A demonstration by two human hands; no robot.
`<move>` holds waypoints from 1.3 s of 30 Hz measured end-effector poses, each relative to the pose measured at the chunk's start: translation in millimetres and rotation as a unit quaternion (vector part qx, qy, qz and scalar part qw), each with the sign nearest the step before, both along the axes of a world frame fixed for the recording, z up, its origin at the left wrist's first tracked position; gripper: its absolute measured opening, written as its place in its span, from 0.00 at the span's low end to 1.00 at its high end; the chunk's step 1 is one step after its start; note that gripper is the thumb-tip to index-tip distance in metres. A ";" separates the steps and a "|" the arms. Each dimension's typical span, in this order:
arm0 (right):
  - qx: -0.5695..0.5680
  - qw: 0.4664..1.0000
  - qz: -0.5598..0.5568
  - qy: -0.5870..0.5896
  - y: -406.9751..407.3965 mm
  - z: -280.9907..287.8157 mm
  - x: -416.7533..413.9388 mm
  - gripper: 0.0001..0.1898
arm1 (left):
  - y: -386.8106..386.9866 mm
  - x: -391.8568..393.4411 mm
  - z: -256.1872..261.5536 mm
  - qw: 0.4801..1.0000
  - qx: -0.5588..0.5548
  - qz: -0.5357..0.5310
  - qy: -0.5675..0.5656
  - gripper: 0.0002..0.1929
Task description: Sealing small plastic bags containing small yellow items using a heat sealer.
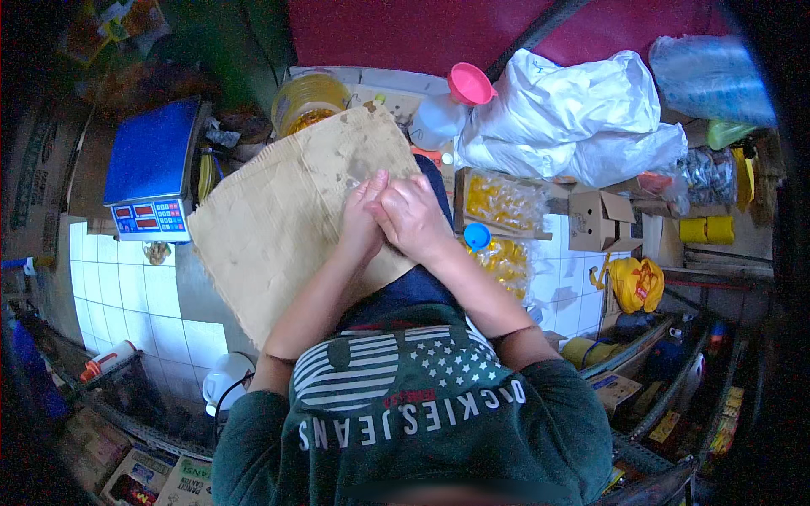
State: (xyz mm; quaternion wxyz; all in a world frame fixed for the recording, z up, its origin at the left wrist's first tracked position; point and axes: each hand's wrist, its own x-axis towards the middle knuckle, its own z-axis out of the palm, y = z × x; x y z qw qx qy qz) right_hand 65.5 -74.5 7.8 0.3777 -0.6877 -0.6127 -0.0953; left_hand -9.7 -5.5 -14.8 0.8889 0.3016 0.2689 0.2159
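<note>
My left hand [365, 212] and my right hand [411, 209] are pressed together in front of me, fingers curled. No object shows between them, though the space inside the palms is hidden. Beneath them a large sheet of brown cardboard [278, 221] with dark stains lies slanted across my lap. To the right of my lap, clear plastic packs of yellow liquid [503, 202] sit in a shallow cardboard tray. More of these packs [506, 269] lie closer to me, with a small blue funnel [477, 236] on them.
A blue digital scale [152, 152] stands at the left. Ahead are a round container of yellow liquid [310, 101], a translucent jug [436, 117], a pink funnel [471, 83] and white plastic sacks [569, 120]. An open cardboard box [598, 221] and a yellow bag [636, 284] are at right.
</note>
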 end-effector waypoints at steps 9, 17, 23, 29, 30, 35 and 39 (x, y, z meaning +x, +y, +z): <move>-0.068 0.983 0.093 -0.141 18.1 -36.3 21.2 0.05 | 2.5 0.7 -68.9 0.993 -0.078 0.013 0.091 0.11; -0.155 0.967 0.060 -0.192 30.7 -42.4 18.9 0.07 | 10.1 -6.7 -78.2 0.987 -0.146 -0.029 0.055 0.13; -0.197 0.972 0.099 -0.085 30.7 -33.4 9.8 0.05 | 17.6 -12.0 -83.9 0.978 -0.206 -0.014 -0.018 0.11; -0.029 0.985 0.095 -0.141 21.2 -44.8 6.2 0.03 | 6.2 0.9 -18.3 0.959 -0.270 0.052 0.075 0.09; -0.142 0.985 0.077 -0.066 20.7 -42.7 15.8 0.03 | 8.5 -1.5 -33.1 0.975 -0.217 0.008 0.058 0.10; -0.122 0.966 -0.105 0.204 15.8 -37.2 40.9 0.13 | 5.4 -3.2 -53.7 0.995 -0.091 -0.052 -0.004 0.17; -0.129 0.955 -0.106 0.247 5.9 -41.3 35.9 0.15 | 12.1 -6.7 -33.1 0.991 -0.106 -0.087 -0.014 0.17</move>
